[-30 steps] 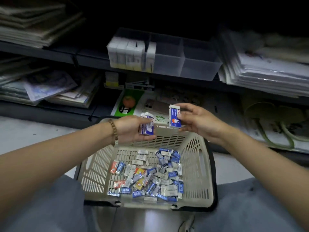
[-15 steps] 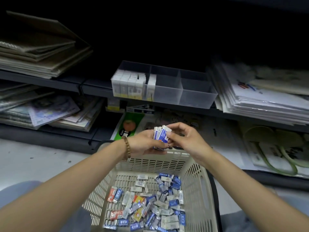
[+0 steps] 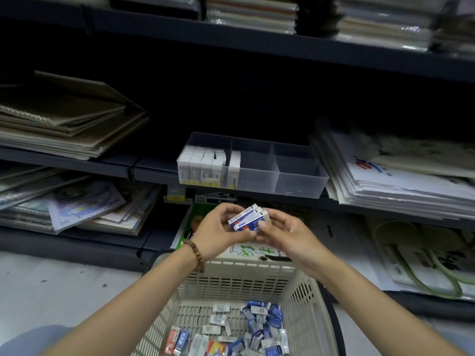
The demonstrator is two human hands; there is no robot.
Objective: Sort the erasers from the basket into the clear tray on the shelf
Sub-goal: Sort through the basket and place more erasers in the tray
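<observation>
1. While the left hand (image 3: 221, 231) is curling round the stacked erasers (image 3: 248, 220) over the far rim of the basket (image 3: 231, 277), it is steadying them.
2. The right hand (image 3: 285, 236) is pinching their other end, squaring them.
3. The clear tray (image 3: 298, 183) is waiting higher on the shelf (image 3: 154, 168); its middle compartment looks best.

Erasers (image 3: 226, 332) lie in basket (image 3: 239, 278) below shelf tray (image 3: 298, 181).
</observation>
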